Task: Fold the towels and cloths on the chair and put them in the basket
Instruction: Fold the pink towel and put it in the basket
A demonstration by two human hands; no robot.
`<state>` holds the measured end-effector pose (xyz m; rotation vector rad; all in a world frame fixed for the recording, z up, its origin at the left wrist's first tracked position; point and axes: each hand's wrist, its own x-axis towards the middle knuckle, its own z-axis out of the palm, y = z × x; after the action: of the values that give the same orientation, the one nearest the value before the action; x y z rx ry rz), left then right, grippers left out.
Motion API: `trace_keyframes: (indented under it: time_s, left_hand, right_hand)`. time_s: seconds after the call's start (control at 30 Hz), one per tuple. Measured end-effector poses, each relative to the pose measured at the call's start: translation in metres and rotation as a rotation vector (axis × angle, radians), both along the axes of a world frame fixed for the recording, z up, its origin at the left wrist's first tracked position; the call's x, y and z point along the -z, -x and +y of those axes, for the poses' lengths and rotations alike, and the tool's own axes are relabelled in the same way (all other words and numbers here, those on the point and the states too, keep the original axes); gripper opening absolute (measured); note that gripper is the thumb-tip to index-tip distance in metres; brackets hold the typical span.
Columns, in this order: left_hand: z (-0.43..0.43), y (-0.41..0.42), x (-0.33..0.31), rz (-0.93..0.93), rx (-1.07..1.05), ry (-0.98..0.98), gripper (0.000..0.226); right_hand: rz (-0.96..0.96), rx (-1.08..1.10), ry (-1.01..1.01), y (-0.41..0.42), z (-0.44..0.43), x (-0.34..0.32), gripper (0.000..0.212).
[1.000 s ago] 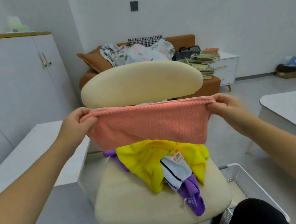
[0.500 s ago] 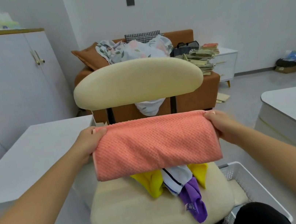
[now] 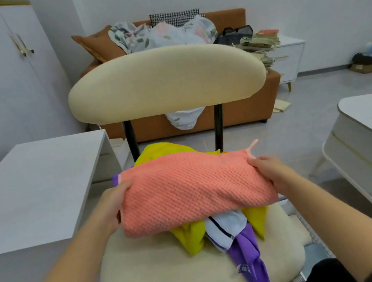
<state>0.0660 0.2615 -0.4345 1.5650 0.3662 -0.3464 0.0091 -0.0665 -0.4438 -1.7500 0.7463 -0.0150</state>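
**Left hand** [image 3: 113, 204]: fingers curled round the left end of the folded orange towel [image 3: 192, 188].
**Right hand** [image 3: 269, 171]: grips the right end, just below the hanging loop.
**Towel:** spans both hands, doubled over, resting on the unfolded pile.
**Beneath the hands:** yellow cloth [image 3: 190, 239], white striped cloth [image 3: 226, 226] and purple cloth [image 3: 248, 259] (all loose), on the chair [image 3: 156, 273] seat.
**Below the right forearm:** what appears to be the basket [image 3: 311, 235]; only a sliver of mesh shows.
**Risk:** the lumpy pile is an uneven base, so a further fold may skew. Lifting by the ends may let the layers slip open or snag the yellow cloth.
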Motion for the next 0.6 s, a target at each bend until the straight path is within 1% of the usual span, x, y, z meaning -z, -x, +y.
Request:
trace_keyframes:
  time_s: [0.07, 0.1, 0.13, 0.17, 0.27, 0.33, 0.37, 0.4, 0.43, 0.47, 0.5, 0.53, 0.57, 0.6]
  left_hand:
    - [-0.001, 0.0, 0.006, -0.155, -0.056, -0.39, 0.043]
    - [-0.001, 0.0, 0.004, -0.255, -0.04, -0.571, 0.043]
    - [0.0, 0.001, 0.0, -0.338, -0.029, -0.69, 0.042]
    - [0.001, 0.003, -0.006, -0.393, -0.028, -0.746, 0.04]
    - [0.003, 0.005, -0.02, -0.452, -0.021, -0.791, 0.038]
    - [0.004, 0.005, -0.027, -0.421, -0.001, -0.743, 0.041]
    - [0.004, 0.007, -0.032, -0.382, 0.006, -0.682, 0.043]
    - [0.004, 0.008, -0.037, -0.32, -0.001, -0.581, 0.045]
    - [0.004, 0.009, -0.042, -0.234, -0.014, -0.439, 0.046]
    - [0.005, 0.011, -0.046, -0.137, -0.032, -0.272, 0.046]
    - [0.006, 0.014, -0.05, -0.046, -0.039, -0.135, 0.045]
    - [0.007, 0.018, -0.052, 0.04, -0.022, -0.049, 0.043]
    - [0.008, 0.023, -0.053, 0.108, 0.012, -0.007, 0.042]
    - [0.009, 0.026, -0.051, 0.139, 0.035, 0.0, 0.043]
  right_hand:
    - [-0.125, -0.029, 0.405, 0.002, 0.008, 0.003, 0.031]
    - [-0.147, -0.047, 0.542, 0.005, 0.01, 0.001, 0.034]
    - [-0.166, -0.047, 0.642, 0.009, 0.011, -0.002, 0.037]
    - [-0.176, -0.045, 0.706, 0.012, 0.01, -0.006, 0.037]
    - [-0.184, -0.066, 0.737, 0.016, 0.007, -0.021, 0.038]
    - [-0.183, -0.07, 0.705, 0.016, 0.006, -0.032, 0.038]
    - [-0.171, -0.076, 0.677, 0.015, 0.006, -0.038, 0.037]
    - [-0.149, -0.084, 0.636, 0.014, 0.005, -0.043, 0.037]
    - [-0.126, -0.09, 0.57, 0.012, 0.004, -0.048, 0.036]
    - [-0.098, -0.098, 0.467, 0.012, 0.003, -0.053, 0.037]
    - [-0.049, -0.116, 0.32, 0.013, 0.002, -0.057, 0.039]
    - [0.02, -0.151, 0.166, 0.016, 0.002, -0.059, 0.044]
    - [0.099, -0.205, 0.053, 0.018, 0.002, -0.059, 0.051]
    - [0.163, -0.248, -0.004, 0.022, 0.003, -0.058, 0.056]
